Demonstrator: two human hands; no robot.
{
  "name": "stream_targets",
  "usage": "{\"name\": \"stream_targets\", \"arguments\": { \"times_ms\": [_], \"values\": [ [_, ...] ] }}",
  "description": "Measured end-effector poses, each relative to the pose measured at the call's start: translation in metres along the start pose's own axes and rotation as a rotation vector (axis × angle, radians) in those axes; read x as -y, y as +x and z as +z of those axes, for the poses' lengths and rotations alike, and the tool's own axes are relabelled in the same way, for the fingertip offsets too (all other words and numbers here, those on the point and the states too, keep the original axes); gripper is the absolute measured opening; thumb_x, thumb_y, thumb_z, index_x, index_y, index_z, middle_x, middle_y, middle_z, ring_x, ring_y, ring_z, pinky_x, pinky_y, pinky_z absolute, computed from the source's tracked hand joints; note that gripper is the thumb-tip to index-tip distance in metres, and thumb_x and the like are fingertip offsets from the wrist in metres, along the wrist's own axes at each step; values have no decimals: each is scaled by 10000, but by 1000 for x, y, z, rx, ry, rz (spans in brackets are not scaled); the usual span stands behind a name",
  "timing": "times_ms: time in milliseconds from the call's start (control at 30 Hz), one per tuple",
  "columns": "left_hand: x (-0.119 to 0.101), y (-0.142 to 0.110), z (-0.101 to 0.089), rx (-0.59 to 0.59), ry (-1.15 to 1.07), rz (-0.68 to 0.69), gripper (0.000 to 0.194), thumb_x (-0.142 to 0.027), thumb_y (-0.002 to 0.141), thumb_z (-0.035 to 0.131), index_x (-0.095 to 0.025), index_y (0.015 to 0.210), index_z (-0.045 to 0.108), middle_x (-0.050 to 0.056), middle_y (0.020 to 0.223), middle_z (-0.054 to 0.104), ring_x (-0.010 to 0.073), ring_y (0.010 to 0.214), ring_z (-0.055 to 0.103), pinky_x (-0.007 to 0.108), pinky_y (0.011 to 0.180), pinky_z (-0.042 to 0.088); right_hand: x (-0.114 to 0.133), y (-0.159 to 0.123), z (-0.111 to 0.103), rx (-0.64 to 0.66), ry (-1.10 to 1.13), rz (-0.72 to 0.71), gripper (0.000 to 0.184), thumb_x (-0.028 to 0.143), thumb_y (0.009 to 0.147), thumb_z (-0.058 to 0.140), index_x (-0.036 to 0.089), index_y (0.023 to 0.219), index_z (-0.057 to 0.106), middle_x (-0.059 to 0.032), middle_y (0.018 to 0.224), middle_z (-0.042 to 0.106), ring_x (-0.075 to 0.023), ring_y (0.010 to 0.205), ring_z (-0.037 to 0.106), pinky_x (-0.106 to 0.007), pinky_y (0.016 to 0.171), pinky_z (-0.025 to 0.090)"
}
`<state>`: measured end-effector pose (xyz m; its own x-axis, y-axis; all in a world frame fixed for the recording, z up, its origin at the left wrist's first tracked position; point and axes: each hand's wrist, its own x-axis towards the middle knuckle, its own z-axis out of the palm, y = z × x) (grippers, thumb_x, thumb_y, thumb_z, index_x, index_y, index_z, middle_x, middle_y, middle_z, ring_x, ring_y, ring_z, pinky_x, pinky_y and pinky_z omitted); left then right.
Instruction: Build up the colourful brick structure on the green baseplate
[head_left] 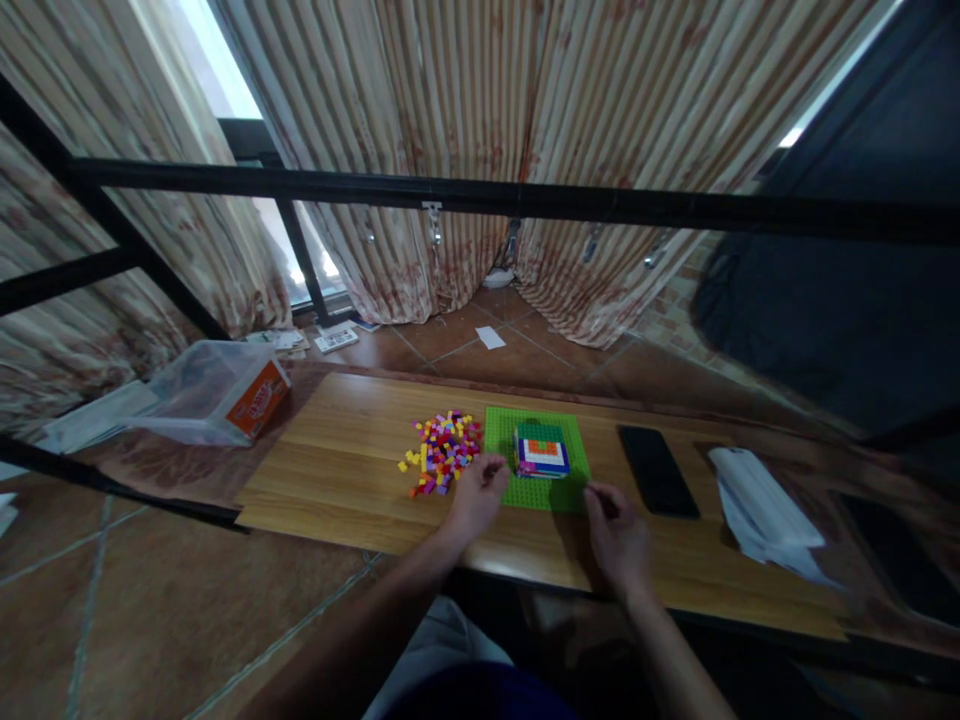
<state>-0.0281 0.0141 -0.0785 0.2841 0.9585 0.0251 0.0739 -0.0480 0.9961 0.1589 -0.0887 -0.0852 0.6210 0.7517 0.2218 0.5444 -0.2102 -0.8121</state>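
Note:
A green studded baseplate (pixel 499 430) lies on the wooden board. On it stands a low square block build (pixel 541 452) with coloured layers: dark green, white, orange, blue and pink. My left hand (pixel 480 492) is at the plate's left edge, its fingers curled inward beside the loose bricks. By the plate's lower right corner is my right hand (pixel 619 535), thumb and fingers bent together. Anything held in either hand is too small or hidden to make out. A pile of small loose bricks (pixel 448 448) in yellow, red, pink, purple and orange spreads left of the plate.
To the right lie a black phone (pixel 658 470) and a white plastic packet (pixel 765 505), with another dark flat object (pixel 900 550) beyond. A clear plastic bin (pixel 202 385) with an orange label stands at left. A black metal rail (pixel 480 192) crosses before the curtains.

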Motion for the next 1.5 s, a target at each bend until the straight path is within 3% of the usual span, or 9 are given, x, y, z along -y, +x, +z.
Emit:
{"name": "stream_targets", "arguments": {
  "times_ms": [100,200,300,367,533,867,1233,1367,1500],
  "values": [
    [1,-15,-10,61,75,3,138,-175,807,564,-166,919,644,16,832,648,123,721,587,232,659,462,26,30,5,133,-22,-176,465,550,874,515,190,1150,617,-132,1126,663,-258,1012,639,-426,904,503],
    [-1,-20,-17,78,125,8,167,-148,812,536,-166,946,635,15,838,643,116,700,578,228,647,462,53,58,15,378,-154,-416,596,508,801,628,237,1323,531,-118,1382,519,-284,1323,440,-476,1094,361],
    [-4,-17,-25,66,196,29,172,-145,821,527,-168,951,637,16,835,647,117,700,577,233,663,464,65,76,23,605,-301,-509,762,428,711,724,241,1401,462,-112,1432,465,-287,1351,398,-475,1111,333],
    [-5,-14,-31,54,231,51,168,-145,825,521,-170,940,642,17,833,653,121,710,584,239,681,467,64,82,24,655,-376,-518,750,395,704,733,231,1390,480,-115,1403,488,-287,1312,435,-462,1093,348],
    [-1,-16,-39,26,273,90,130,-163,837,525,-178,877,648,15,817,657,138,745,607,255,715,480,51,83,10,612,-497,-492,749,439,690,740,195,1363,518,-129,1333,540,-302,1221,496,-448,1035,388],
    [4,-17,-39,44,402,139,207,-206,869,511,-187,1011,661,50,931,697,165,793,636,290,753,500,35,51,-12,420,-630,-377,758,584,728,665,119,1314,544,-165,1231,612,-323,1152,544,-440,992,401],
    [9,-27,-41,54,415,221,224,-192,878,493,-190,1053,633,93,1026,670,208,965,622,342,878,495,69,43,31,116,-776,-79,890,757,751,516,48,1288,538,-299,1069,634,-435,1062,590,-529,841,446],
    [10,-26,-41,66,418,222,220,-205,897,469,-184,1045,630,93,1019,657,205,959,615,336,870,486,80,46,53,153,-709,28,868,773,747,493,66,1243,577,-325,1069,625,-456,1008,617,-573,781,469],
    [12,-25,-40,60,416,229,197,-201,903,463,-194,998,636,76,963,650,193,913,614,316,833,480,72,48,65,192,-554,55,911,816,739,417,69,1234,582,-361,1047,622,-502,988,613,-670,741,444]
  ]
}}
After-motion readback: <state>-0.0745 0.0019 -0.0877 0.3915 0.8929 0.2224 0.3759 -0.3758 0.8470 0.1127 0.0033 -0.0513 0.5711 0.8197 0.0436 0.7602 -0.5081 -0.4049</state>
